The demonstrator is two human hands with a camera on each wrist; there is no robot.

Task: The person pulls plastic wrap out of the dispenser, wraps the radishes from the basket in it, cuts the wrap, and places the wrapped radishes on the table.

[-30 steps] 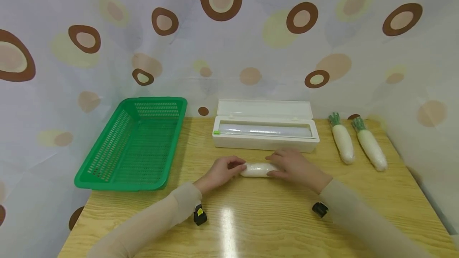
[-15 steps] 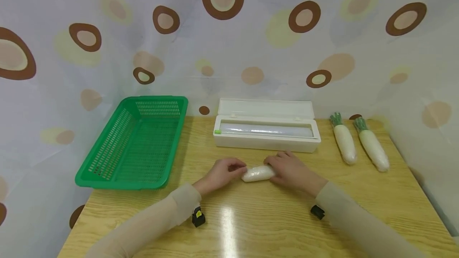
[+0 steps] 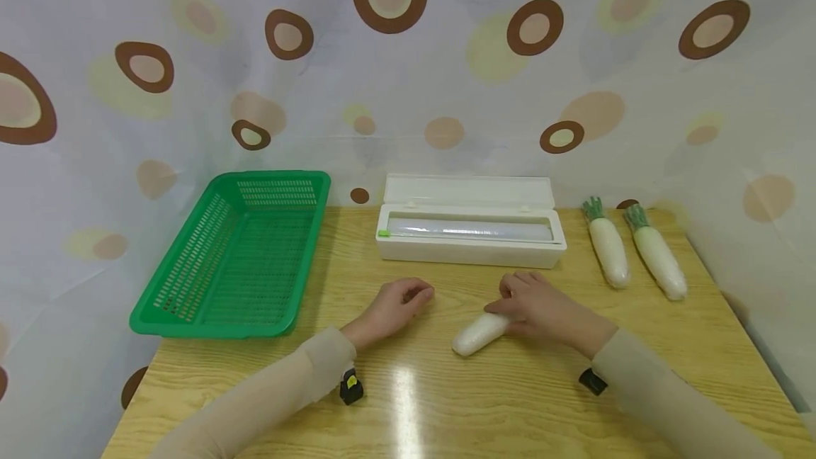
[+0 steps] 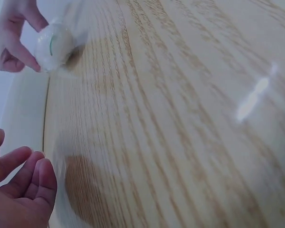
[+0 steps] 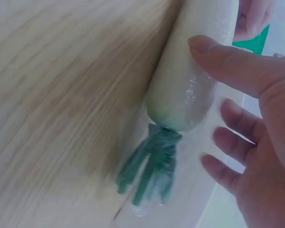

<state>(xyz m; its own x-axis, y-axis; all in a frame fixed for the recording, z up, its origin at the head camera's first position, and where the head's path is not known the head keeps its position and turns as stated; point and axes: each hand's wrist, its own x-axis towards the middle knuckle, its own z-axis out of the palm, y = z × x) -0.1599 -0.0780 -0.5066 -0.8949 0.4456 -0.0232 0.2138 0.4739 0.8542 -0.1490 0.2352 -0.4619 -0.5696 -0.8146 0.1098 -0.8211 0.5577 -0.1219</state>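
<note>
A white radish, wrapped in clear film, slants over the wooden table between the two hands. My right hand grips it near its upper right end, which the hand hides in the head view. In the right wrist view the thumb lies across the radish, and its short green stalks show under film. My left hand stays to the left, apart from the radish, fingers loosely curled and holding nothing. In the left wrist view the radish's end faces the camera.
Behind the hands stands a white cling film box, lid up, a film roll inside. A green plastic basket stands at left. Two more wrapped radishes lie at back right. A patterned curtain hangs behind the table.
The left hand has let go of the radish. The right hand has moved slightly right with it, turning it from level to slanted, its free end now lower and nearer the front.
</note>
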